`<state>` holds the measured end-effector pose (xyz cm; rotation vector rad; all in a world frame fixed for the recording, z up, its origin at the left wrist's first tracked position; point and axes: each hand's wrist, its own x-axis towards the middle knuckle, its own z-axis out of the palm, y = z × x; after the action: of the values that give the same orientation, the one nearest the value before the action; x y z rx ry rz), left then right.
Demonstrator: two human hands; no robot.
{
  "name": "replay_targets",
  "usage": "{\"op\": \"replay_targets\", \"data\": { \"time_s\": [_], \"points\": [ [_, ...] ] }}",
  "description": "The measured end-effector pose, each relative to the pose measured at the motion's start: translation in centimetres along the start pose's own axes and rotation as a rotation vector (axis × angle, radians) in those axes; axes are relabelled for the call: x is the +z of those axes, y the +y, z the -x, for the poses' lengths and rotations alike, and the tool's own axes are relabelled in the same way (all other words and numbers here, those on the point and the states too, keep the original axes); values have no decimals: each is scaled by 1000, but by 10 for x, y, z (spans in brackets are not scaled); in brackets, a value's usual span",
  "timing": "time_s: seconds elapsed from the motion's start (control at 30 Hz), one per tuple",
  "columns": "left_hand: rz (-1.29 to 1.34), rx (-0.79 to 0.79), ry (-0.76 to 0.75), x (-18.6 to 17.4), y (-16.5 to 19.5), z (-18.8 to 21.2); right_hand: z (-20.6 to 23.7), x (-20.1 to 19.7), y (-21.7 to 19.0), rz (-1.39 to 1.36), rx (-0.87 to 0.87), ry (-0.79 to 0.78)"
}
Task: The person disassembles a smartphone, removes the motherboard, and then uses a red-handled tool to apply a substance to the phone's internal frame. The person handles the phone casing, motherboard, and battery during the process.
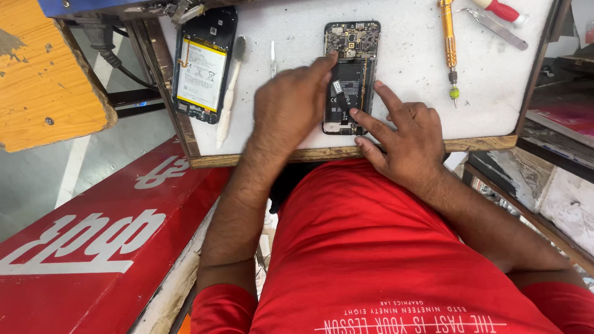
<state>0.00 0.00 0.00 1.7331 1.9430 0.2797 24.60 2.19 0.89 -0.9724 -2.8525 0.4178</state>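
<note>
Opened phone (pixel 351 74): back cover off, lying on the white work mat (pixel 408 68) | left hand (pixel 291 108): open, forefinger pressing its upper left edge | right hand (pixel 405 133): open, fingertips steadying its lower right corner | second phone with battery (pixel 203 62) at left, yellow screwdriver (pixel 448 43) at right.

Red short-sleeved T-shirt, white printed lettering across the chest (underlined), bare forearms, no rings or watch visible
</note>
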Motion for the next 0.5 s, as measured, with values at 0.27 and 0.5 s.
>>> {"op": "replay_targets", "data": {
  "time_s": [0.27, 0.5],
  "points": [
    [-329, 91, 223, -2, 26, 16, -3, -5, -3, -28, 9, 69],
    [-419, 62, 160, 2, 42, 8, -3, -7, -2, -50, 11, 82]
  ]
}}
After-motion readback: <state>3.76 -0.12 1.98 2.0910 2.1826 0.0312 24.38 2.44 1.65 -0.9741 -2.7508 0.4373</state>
